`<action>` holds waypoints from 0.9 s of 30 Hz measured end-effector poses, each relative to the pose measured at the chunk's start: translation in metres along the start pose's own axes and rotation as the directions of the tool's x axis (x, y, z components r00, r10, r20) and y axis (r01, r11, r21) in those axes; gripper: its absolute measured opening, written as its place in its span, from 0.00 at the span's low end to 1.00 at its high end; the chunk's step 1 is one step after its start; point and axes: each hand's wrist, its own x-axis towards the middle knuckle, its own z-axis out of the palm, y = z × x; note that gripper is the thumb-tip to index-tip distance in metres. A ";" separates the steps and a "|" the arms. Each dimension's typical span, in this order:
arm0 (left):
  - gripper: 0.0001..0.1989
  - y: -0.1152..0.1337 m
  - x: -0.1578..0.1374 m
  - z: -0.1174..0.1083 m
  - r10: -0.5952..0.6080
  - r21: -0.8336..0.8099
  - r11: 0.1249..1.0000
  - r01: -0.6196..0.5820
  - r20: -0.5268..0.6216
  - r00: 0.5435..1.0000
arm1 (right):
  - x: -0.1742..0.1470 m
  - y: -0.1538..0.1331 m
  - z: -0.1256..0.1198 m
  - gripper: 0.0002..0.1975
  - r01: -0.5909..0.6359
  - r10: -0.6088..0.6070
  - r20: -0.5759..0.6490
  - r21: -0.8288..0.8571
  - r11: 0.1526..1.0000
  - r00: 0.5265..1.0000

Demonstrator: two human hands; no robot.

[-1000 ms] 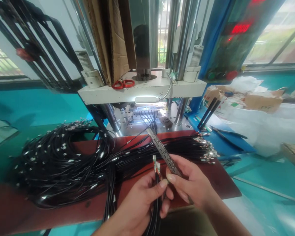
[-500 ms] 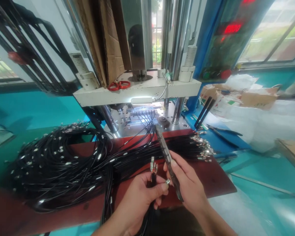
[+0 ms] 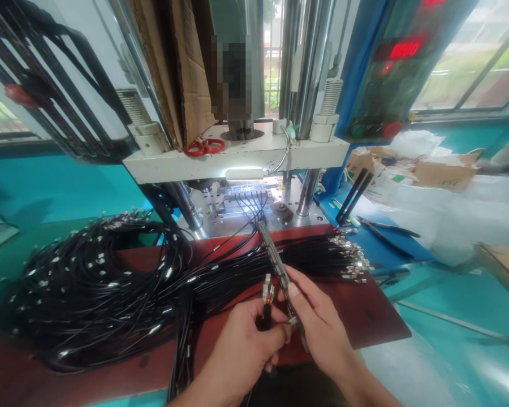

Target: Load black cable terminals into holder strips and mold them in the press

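Note:
My left hand (image 3: 248, 342) is closed round several black cables, whose metal connector ends (image 3: 268, 288) stick up above the fingers. Between its thumb and forefinger, one more small metal connector (image 3: 292, 321) meets the lower part of a dark slotted bar (image 3: 272, 254). My right hand (image 3: 316, 322) grips that long narrow bar, which leans up and to the left toward the press. Behind both hands lies a bundle of black cables (image 3: 233, 277), with metal connectors (image 3: 351, 257) at its right end. The fingertips of my right hand are partly hidden behind the bar.
A press with a white plate (image 3: 237, 155) stands ahead, its lit mould (image 3: 248, 195) holding several cables. Red-handled scissors (image 3: 204, 147) rest on the plate. Coiled cables (image 3: 97, 282) cover the left of the red-brown table (image 3: 365, 316). Black pliers (image 3: 388, 233) lie on the blue surface at right.
The slotted bar has shifted left and down in my right hand. The connector in my left fingers has come against the bar, and the upright connector ends have moved slightly right.

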 end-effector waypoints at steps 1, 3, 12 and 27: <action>0.06 -0.001 0.001 0.000 0.008 0.009 1.000 -0.008 0.000 1.000 | 0.000 0.000 0.001 0.19 0.001 -0.001 -0.002 -0.014 1.000 1.000; 0.05 -0.002 0.002 0.000 0.018 0.020 1.000 -0.018 -0.010 1.000 | -0.001 0.000 0.002 0.19 0.022 -0.022 -0.009 -0.040 0.999 1.000; 0.12 0.001 -0.002 -0.013 -0.075 -0.391 0.916 0.088 0.048 0.996 | -0.005 -0.001 -0.011 0.22 -0.221 0.224 -0.005 0.166 0.961 0.974; 0.14 0.000 -0.002 -0.012 -0.055 -0.562 0.825 0.059 0.024 0.998 | -0.008 0.006 -0.011 0.24 -0.250 0.253 0.024 0.254 0.934 0.967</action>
